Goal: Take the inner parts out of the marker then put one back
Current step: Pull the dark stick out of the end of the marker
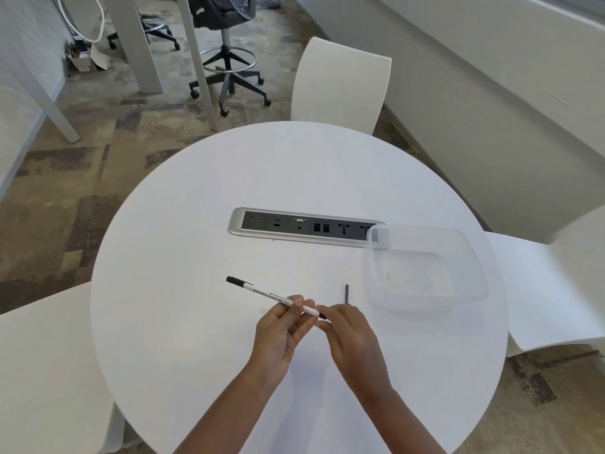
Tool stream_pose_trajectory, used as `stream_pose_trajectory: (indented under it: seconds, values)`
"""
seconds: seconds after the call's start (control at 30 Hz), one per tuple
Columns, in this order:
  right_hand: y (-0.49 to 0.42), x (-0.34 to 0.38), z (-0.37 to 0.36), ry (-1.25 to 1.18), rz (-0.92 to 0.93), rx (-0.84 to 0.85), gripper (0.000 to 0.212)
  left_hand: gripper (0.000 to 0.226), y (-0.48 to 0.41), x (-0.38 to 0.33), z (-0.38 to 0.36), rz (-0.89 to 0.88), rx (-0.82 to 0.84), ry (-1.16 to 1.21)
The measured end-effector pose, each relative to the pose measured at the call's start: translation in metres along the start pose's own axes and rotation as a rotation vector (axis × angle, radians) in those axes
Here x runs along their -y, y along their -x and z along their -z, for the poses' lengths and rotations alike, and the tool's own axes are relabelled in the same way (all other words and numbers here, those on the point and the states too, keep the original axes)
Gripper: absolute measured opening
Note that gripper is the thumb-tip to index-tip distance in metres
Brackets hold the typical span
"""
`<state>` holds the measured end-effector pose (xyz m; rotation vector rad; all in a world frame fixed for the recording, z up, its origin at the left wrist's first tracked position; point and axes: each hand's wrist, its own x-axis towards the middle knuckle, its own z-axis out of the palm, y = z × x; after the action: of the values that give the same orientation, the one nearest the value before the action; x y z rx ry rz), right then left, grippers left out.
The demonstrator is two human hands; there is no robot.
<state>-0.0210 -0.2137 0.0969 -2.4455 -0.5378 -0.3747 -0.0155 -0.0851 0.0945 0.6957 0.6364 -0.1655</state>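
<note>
Slantwise, both hands hold the white, black-capped marker [273, 295].

left hand [282, 326]: palm up-ish, thumb + fingertips pinched round the thin white marker w/ black cap [271, 294], held just above the tabletop
right hand [352, 332]: back of hand to cam, fingertips closed at the marker's near end, touching it
arms: both bare, coming in from bottom edge, wrists angled twd each other, hands nearly touching
</note>
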Motion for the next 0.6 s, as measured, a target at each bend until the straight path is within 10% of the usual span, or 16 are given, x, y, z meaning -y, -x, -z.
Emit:
stream_pose_trajectory:
  seconds: [0.3,0.6]
  values:
    - [-0.011,-0.002,-0.002,0.181,0.060,0.014,0.011,0.010,0.005,0.001,-0.005,-0.123,-0.001,-0.107]
    - [-0.033,-0.003,0.022,-0.980,-1.026,0.616,0.029,0.012,0.003,-0.002,0.005,-0.093,0.089,-0.271]
